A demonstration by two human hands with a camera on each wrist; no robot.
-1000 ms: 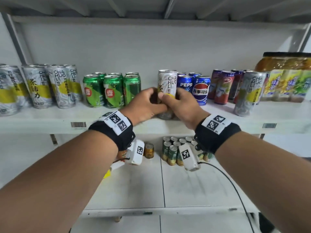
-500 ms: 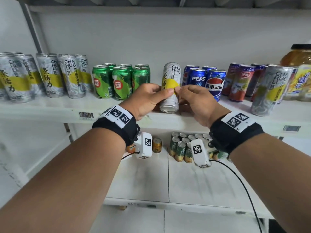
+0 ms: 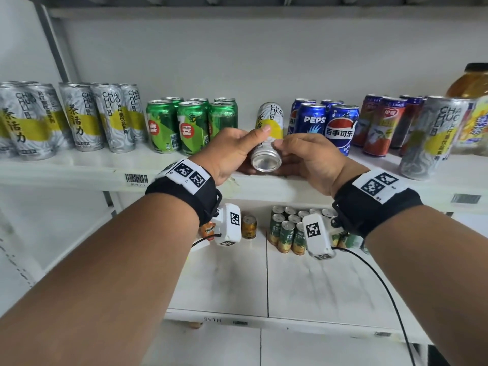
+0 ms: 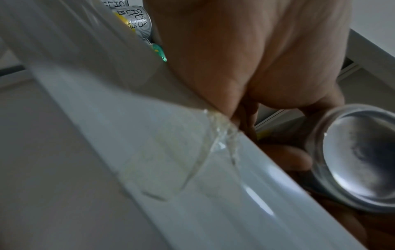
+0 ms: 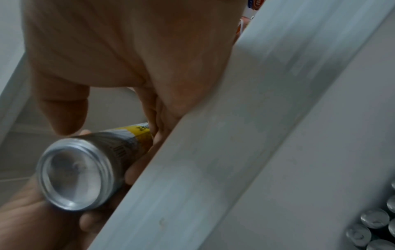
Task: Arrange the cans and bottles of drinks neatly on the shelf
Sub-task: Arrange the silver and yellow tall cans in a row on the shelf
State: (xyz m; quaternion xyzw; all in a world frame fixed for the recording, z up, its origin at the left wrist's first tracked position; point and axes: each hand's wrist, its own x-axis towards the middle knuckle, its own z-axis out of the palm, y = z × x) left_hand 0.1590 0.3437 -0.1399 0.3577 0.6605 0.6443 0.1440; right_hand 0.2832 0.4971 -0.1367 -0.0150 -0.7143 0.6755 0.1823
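Note:
A tall silver and yellow tea can [image 3: 269, 133] is tipped back over the front of the white shelf [image 3: 79, 170], its bare bottom [image 4: 361, 160] facing me. My left hand [image 3: 237, 146] grips its left side with thumb on top and fingers underneath. My right hand [image 3: 303, 154] holds its right side the same way. The can's bottom [image 5: 74, 177] also shows in the right wrist view. Matching silver and yellow cans [image 3: 79, 117] stand at the shelf's left, and one more [image 3: 433, 136] at the right.
Green cans [image 3: 190, 125] stand left of the held can, blue Pepsi cans [image 3: 327, 125] and red cans [image 3: 380, 125] right of it. A large amber bottle [image 3: 470, 83] is at the far right. Small cans [image 3: 287, 228] sit on the lower shelf.
The can stood upright on the shelf between both hands a second ago. Now it is tipped back with its bottom lifted toward me, and the head view has shifted left.

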